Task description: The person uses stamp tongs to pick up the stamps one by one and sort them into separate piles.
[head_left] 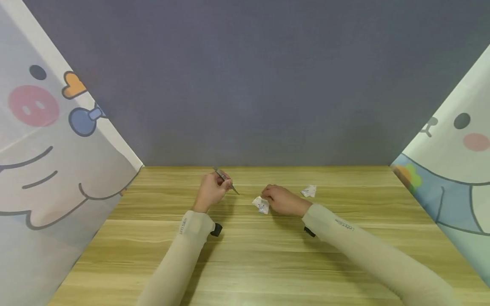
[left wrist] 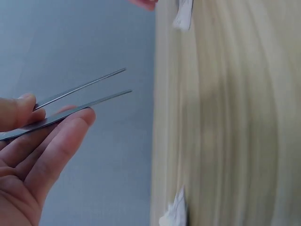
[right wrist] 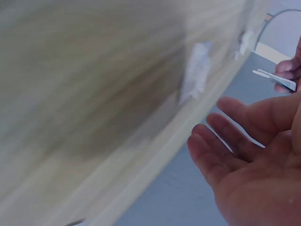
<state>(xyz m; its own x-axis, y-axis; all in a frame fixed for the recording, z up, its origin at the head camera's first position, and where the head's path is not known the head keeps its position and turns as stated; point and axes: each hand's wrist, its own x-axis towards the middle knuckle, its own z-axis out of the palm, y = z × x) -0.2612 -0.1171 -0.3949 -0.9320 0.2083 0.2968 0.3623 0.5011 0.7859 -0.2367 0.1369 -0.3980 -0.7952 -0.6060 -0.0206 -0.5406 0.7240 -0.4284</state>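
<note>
Above the wood-grain tabletop (head_left: 249,259), the left grip (head_left: 214,187) pinches slim silvery metal tweezers (left wrist: 51,119), tips apart. The right grip (head_left: 283,200), empty, fingers loosely curved, hovers beside a small white printed packet (head_left: 262,205); another white packet (head_left: 309,191) lies to its right.

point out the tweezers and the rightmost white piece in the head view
tweezers (left wrist: 51,119): left wrist view, on the lower prong
rightmost white piece (head_left: 309,191): head view, on its middle
</note>
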